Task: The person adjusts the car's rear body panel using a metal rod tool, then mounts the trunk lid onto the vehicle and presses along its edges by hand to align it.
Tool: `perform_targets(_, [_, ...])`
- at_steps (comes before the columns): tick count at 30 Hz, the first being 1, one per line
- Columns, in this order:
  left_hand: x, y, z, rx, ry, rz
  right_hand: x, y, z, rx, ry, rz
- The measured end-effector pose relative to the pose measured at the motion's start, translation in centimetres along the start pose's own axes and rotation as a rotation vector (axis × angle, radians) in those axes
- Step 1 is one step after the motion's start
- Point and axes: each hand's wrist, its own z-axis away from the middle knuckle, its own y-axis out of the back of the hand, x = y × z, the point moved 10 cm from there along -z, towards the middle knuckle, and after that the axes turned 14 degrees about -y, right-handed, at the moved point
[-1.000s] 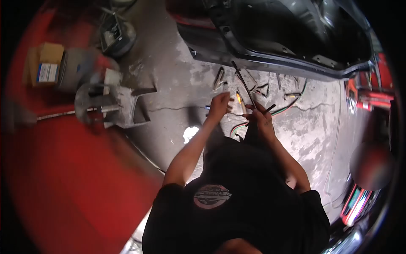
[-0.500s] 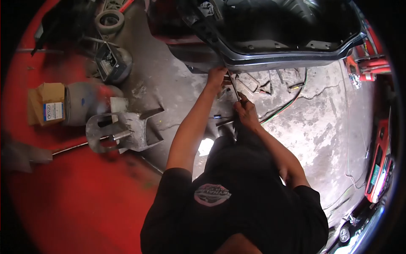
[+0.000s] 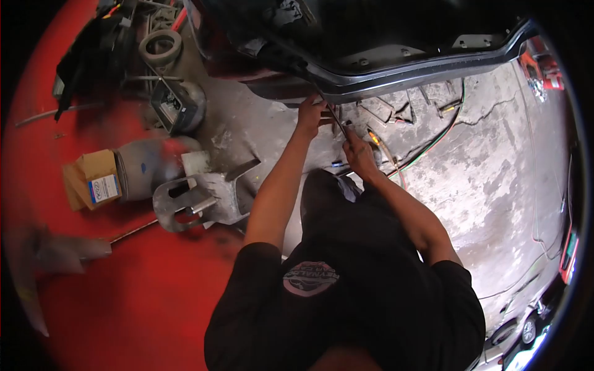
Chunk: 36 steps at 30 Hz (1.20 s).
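Note:
A slim dark metal bar (image 3: 336,117) slants between my two hands, its upper end against the lower rear edge of a dark car body (image 3: 396,83). My right hand (image 3: 359,153) is closed around the bar's lower end. Higher up, my left hand (image 3: 312,117) is beside the bar just under the car's edge, with its fingers bent around toward it. How firmly those fingers grip the bar is partly hidden. A yellow-and-metal tool (image 3: 382,145) lies on the floor just beyond my right hand.
Green and red hoses (image 3: 427,148) run across the concrete, near several metal pieces under the car. To the left are a grey bracket-like metal part (image 3: 226,195), a cylindrical tank (image 3: 139,170), a cardboard box (image 3: 90,179) and a round ring (image 3: 159,48). A red surface lies left.
My view has shifted, so the car and floor items appear displaced. Both hands stay at the bar, and the yellow tool now shows beside my right hand.

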Motion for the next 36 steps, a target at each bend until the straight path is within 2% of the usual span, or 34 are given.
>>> perform_targets(5, [0.0,0.7,-0.2,-0.071,0.035,0.005,-0.1,-0.6,0.4,0.059,0.018,-0.063])
perform_targets(8, [-0.1,1.0,-0.1,-0.112,0.075,-0.021,-0.1,-1.3,0.7,0.050,-0.069,-0.056])
perform_targets(11, [0.3,1.3,-0.2,-0.189,0.095,-0.044,-0.2,-2.4,1.4,0.149,-0.011,-0.084])
perform_targets(15, [-0.1,2.5,-0.9,-0.319,0.125,-0.016,-0.8,-4.3,1.8,0.206,-0.126,-0.015])
perform_targets(19, [-0.8,2.7,-1.5,-0.489,0.187,0.157,-3.1,-4.6,3.4,0.464,-0.118,0.161])
perform_targets(20, [-1.1,2.6,-1.7,-0.530,0.211,0.199,-4.7,-4.4,4.3,0.618,0.000,0.283])
perform_targets(21, [-1.4,2.6,-1.9,-0.517,0.221,0.230,-5.9,-4.0,4.7,0.643,-0.032,0.287])
perform_targets(24, [-1.3,2.6,-1.9,-0.512,0.230,0.265,-4.8,-3.9,5.3,0.611,-0.256,0.000])
perform_targets(28, [-2.3,3.2,-3.3,-0.549,0.253,0.179,-5.0,-4.5,7.0,0.750,-0.214,-0.041])
perform_targets(31, [-2.4,3.4,-3.9,-0.559,0.249,0.133,-6.2,-4.8,7.1,0.737,-0.135,-0.035])
perform_targets(32, [-2.6,3.6,-4.1,-0.550,0.249,0.112,-5.8,-4.8,7.0,0.731,-0.206,-0.035])
perform_targets(35, [-2.6,3.6,-3.8,-0.494,0.247,0.135,-1.1,-7.0,5.8,0.431,-0.465,-0.896])
perform_targets(36, [-2.3,2.9,-2.8,-0.519,0.270,0.170,-1.3,-7.9,5.7,0.321,-0.468,-1.127])
